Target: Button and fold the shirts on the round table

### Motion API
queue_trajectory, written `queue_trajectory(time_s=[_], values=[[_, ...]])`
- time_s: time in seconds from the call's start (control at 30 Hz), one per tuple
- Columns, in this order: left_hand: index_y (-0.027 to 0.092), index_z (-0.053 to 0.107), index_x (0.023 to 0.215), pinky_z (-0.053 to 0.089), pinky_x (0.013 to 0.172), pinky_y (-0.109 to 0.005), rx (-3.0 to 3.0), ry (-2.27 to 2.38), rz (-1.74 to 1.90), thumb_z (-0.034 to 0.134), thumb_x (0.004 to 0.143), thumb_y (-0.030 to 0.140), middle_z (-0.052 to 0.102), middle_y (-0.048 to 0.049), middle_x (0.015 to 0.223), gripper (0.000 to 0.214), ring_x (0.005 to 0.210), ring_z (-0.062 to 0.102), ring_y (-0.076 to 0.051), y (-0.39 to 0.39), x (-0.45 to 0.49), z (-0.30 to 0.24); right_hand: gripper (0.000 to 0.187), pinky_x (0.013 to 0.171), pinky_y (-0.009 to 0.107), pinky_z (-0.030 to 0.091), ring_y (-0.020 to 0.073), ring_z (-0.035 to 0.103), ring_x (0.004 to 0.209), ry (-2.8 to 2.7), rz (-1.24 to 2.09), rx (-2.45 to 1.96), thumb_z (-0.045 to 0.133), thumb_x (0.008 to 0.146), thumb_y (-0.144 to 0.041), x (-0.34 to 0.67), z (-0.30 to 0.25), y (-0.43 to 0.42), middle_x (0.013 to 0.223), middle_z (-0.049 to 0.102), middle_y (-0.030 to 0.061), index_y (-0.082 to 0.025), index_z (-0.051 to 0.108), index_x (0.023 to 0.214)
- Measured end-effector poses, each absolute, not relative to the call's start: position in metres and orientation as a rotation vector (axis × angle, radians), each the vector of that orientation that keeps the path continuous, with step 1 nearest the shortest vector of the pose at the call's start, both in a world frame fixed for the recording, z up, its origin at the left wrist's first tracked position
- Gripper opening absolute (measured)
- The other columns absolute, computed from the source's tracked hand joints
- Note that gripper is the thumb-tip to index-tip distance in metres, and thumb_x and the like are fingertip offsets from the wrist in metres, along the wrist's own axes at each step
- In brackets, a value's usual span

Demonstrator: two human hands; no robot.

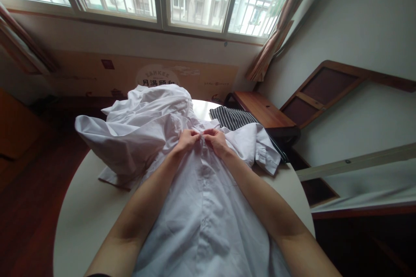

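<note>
A white button-up shirt (182, 220) lies spread over the round table, its front placket running down the middle toward me. My left hand (188, 140) pinches the placket near the collar end. Close beside it, my right hand (216, 140) pinches the same strip from the other side, the fingertips of both hands almost meeting. Whether a button sits between them is too small to make out. One sleeve with its cuff (268, 156) reaches out to the right. More white cloth (146, 117) is bunched at the left and beyond my hands.
Under the shirt is a white round table (81, 216). A folded black-and-white striped cloth (234, 117) lies at its far right. Behind stand a wooden bench (266, 108) and a long printed box (208, 80) below the window. A wooden frame (318, 91) leans at the right wall.
</note>
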State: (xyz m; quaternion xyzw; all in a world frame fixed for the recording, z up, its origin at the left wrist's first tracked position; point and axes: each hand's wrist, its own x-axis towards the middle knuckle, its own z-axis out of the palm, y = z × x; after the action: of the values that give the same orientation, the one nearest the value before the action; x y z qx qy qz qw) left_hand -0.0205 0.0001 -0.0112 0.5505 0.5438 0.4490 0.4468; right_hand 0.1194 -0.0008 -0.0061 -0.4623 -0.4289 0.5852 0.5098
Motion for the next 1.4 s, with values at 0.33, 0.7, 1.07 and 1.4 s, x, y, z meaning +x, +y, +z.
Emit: queue_trajectory(time_s=[0.33, 0.7, 1.07, 1.4], values=[[0.013, 0.067, 0.057, 0.033, 0.047, -0.019, 1.347, 1.444, 1.121, 0.062, 0.065, 0.025, 0.056, -0.0006, 0.049, 0.016, 0.051, 0.048, -0.01, 0.005, -0.02, -0.015, 0.007, 0.064, 0.028, 0.046, 0.0153, 0.06, 0.063, -1.581, 0.504, -1.355, 0.064, 0.07, -0.024, 0.108, -0.01, -0.009, 0.068, 0.064, -0.0005, -0.019, 0.06, 0.073], [0.012, 0.068, 0.065, 0.035, 0.053, -0.02, 1.48, 1.506, 1.117, 0.058, 0.074, 0.024, 0.062, -0.0025, 0.062, 0.019, 0.058, 0.052, -0.011, 0.004, -0.017, -0.02, 0.006, 0.064, 0.027, 0.045, 0.0154, 0.058, 0.061, -1.642, 0.41, -1.396, 0.062, 0.071, -0.022, 0.105, -0.006, -0.019, 0.064, 0.062, -0.0011, -0.02, 0.057, 0.069], [0.015, 0.063, 0.067, 0.04, 0.061, -0.023, 1.536, 1.486, 1.185, 0.053, 0.078, 0.021, 0.062, -0.0012, 0.067, 0.016, 0.065, 0.055, -0.013, 0.004, -0.012, -0.019, 0.008, 0.061, 0.027, 0.044, 0.0158, 0.056, 0.061, -1.568, 0.677, -1.382, 0.061, 0.072, -0.022, 0.109, -0.005, -0.001, 0.064, 0.059, -0.0004, -0.019, 0.054, 0.07], [0.015, 0.066, 0.074, 0.049, 0.073, -0.031, 1.287, 1.299, 1.291, 0.06, 0.068, 0.016, 0.069, -0.0071, 0.08, 0.009, 0.075, 0.063, -0.018, -0.002, -0.011, -0.019, 0.012, 0.07, 0.028, 0.041, 0.0179, 0.053, 0.071, -1.907, 0.08, -1.261, 0.045, 0.08, -0.009, 0.106, -0.004, -0.022, 0.076, 0.059, 0.0044, -0.018, 0.053, 0.078]])
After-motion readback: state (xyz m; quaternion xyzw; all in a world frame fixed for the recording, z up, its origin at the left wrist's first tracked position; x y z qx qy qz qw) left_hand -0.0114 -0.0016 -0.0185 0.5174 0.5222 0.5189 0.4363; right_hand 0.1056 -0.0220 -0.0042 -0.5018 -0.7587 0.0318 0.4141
